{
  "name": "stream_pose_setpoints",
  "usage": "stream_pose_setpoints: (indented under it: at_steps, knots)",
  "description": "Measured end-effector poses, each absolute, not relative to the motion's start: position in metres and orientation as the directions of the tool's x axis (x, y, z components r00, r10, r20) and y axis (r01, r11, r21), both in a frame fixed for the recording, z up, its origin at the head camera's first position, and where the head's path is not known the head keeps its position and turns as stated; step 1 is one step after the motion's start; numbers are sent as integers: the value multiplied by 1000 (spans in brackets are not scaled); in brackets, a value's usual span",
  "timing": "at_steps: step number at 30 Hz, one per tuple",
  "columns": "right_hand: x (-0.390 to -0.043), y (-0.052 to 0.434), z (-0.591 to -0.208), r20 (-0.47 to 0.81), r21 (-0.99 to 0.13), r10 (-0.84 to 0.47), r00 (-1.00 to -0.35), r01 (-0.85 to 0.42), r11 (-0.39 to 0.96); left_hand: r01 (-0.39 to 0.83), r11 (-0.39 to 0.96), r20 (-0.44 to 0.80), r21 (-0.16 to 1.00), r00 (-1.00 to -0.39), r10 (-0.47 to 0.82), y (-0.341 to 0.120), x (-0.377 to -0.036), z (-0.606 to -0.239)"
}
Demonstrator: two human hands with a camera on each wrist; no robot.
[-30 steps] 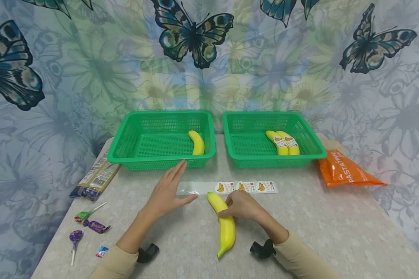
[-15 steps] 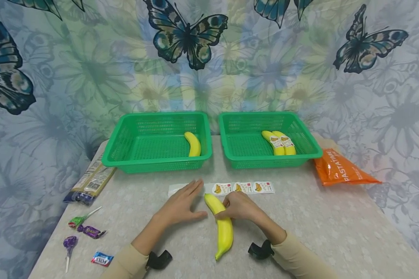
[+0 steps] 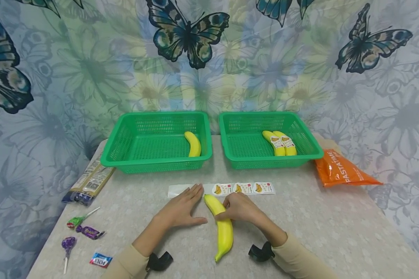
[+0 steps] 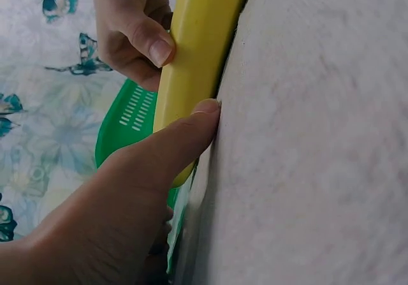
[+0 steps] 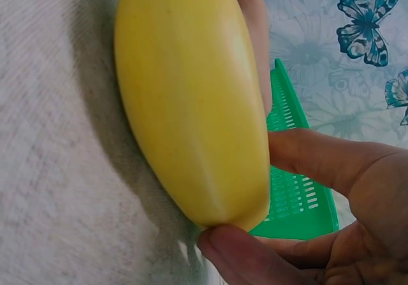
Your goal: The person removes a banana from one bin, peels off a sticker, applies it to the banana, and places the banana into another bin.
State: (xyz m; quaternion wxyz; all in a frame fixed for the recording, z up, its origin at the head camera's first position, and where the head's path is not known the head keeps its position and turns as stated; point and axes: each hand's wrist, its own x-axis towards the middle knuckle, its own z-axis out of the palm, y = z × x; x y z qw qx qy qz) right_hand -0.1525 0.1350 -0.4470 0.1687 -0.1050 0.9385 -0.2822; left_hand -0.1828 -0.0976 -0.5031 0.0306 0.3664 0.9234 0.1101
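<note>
A yellow banana (image 3: 225,237) lies lengthwise on the table in the middle of the head view. My right hand (image 3: 242,208) pinches its upper part from the right side, thumb on top; the right wrist view shows the banana (image 5: 191,100) up close. Just left of it, my left hand (image 3: 181,208) rests palm down with straight fingers. Its fingertips lie over the pale, bare part of a sticker strip (image 3: 243,188) that carries banana labels at its right end. In the left wrist view, the left thumb (image 4: 185,135) overlaps the banana's end.
Behind the strip stand two green baskets: the left basket (image 3: 153,166) holds one plain banana, the right basket (image 3: 269,163) two labelled ones. An orange pasta bag (image 3: 343,168) sits at right. At left lie a long packet (image 3: 90,180), lollipops (image 3: 68,243) and wrapped candies (image 3: 100,260).
My left hand has come down and to the right, from above the table onto the strip beside the banana. The right hand keeps its hold on the banana, which has barely moved.
</note>
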Motion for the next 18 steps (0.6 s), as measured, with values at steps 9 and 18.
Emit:
stream_pose_setpoints:
  at_steps: [9, 18]
  knots:
    - [-152, 136, -447, -257, -575, -293, -921, -98, 812, 621, 743, -17, 251, -764, 645, -98, -183, -507]
    - [-151, 137, -447, -224, -583, -326, -919, -141, 800, 612, 747, -22, 262, -770, 638, -96, -183, -504]
